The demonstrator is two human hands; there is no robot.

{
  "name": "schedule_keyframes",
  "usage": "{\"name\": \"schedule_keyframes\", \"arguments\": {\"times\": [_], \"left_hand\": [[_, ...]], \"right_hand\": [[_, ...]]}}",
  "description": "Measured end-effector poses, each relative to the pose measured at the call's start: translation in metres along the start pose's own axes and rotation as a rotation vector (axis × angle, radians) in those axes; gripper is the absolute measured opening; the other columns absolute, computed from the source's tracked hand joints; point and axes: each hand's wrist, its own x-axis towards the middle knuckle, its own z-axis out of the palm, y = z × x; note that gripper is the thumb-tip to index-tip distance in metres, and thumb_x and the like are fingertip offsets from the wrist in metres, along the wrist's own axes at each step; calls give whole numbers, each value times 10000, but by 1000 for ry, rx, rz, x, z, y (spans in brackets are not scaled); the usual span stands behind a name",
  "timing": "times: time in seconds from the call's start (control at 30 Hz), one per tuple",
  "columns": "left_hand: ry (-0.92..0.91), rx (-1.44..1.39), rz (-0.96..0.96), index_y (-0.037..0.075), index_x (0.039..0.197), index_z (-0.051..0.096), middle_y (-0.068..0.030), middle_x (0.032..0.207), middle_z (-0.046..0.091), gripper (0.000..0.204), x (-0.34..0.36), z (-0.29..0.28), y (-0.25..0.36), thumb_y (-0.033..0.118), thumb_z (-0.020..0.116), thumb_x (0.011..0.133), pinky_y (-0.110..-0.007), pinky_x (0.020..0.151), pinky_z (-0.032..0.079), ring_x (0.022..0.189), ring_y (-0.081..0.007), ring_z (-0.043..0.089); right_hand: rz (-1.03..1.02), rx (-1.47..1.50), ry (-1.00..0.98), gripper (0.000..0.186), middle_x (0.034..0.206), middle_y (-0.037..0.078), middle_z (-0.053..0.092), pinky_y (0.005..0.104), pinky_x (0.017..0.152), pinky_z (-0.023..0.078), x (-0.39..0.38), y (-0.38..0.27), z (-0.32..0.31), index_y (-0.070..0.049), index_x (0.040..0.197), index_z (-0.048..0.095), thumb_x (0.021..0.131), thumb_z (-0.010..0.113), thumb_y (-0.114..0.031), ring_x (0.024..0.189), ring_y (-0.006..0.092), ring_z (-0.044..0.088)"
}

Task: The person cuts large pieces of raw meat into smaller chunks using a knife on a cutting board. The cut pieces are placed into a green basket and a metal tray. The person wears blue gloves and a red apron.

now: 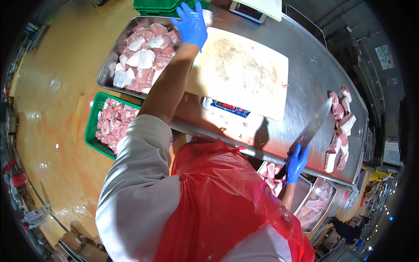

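My right hand point(297, 163), in a blue glove, is closed around the handle of a long knife point(312, 126). Its blade points away over the steel table, tip toward a row of meat pieces point(340, 126). Stretched far forward, my left hand point(192, 27), also gloved in blue, has its fingers spread over the far right corner of a metal tray point(104, 70) heaped with chunks of raw meat point(142, 56). A white item point(207, 18) shows beside it, partly hidden. To the right of that arm lies a large white cutting board point(244, 72) with a stained, scored middle.
A scale point(227, 107) shows under the board's near edge; another scale point(248, 12) stands at the back. Green crates point(157, 6) are beyond the tray. A green basket point(91, 126) of meat sits at left. Metal pans point(312, 220) with meat stand below the table's near edge.
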Motion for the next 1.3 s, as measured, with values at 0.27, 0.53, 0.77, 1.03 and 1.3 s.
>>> {"name": "schedule_keyframes", "arguments": {"times": [0.27, 0.53, 0.77, 1.03, 1.3], "left_hand": [[-412, -943, 425, 145, 1176, 669, -146, 1324, 547, 316, -78, -93, 108, 177, 598, 869, -486, 986, 447, 1215, -352, 531], [-631, -1179, 660, 109, 1019, 672, -150, 1069, 597, 213, -83, -166, 208, 123, 596, 820, -512, 839, 471, 1016, -352, 587], [-700, -1165, 843, 62, 1216, 655, -201, 1180, 662, 367, -110, -174, 328, 216, 655, 882, -466, 989, 486, 1122, -380, 622], [-1027, -912, 1337, 49, 1323, 583, -207, 1237, 631, 498, -233, -144, 608, 172, 628, 842, -481, 1014, 461, 1173, -375, 588], [-804, -1078, 1965, 108, 1555, 282, -238, 1502, 415, 879, -379, -159, 864, 236, 716, 801, -539, 1129, 348, 1398, -399, 393]], "right_hand": [[20, 5, -40, 176, 675, 44, 577, 277, 419, 415, -32, 9, 21, -44, 1117, 549, 1061, 523, -209, 530, 101, 533], [-142, -197, 174, 215, 789, 59, 613, 316, 509, 464, -40, 29, -14, -12, 1053, 573, 1048, 549, -225, 643, 103, 556], [142, 117, 420, 272, 730, 66, 613, 286, 448, 464, -20, 123, -33, -32, 1233, 533, 1048, 531, -231, 538, 109, 569], [342, 110, 672, 318, 653, 86, 627, 318, 443, 458, -3, 256, -115, 1, 1242, 541, 1041, 555, -245, 492, 131, 573], [670, 204, 764, 378, 729, 158, 712, 398, 519, 519, -12, 329, -148, 68, 1246, 531, 1038, 556, -247, 579, 278, 690]]}}
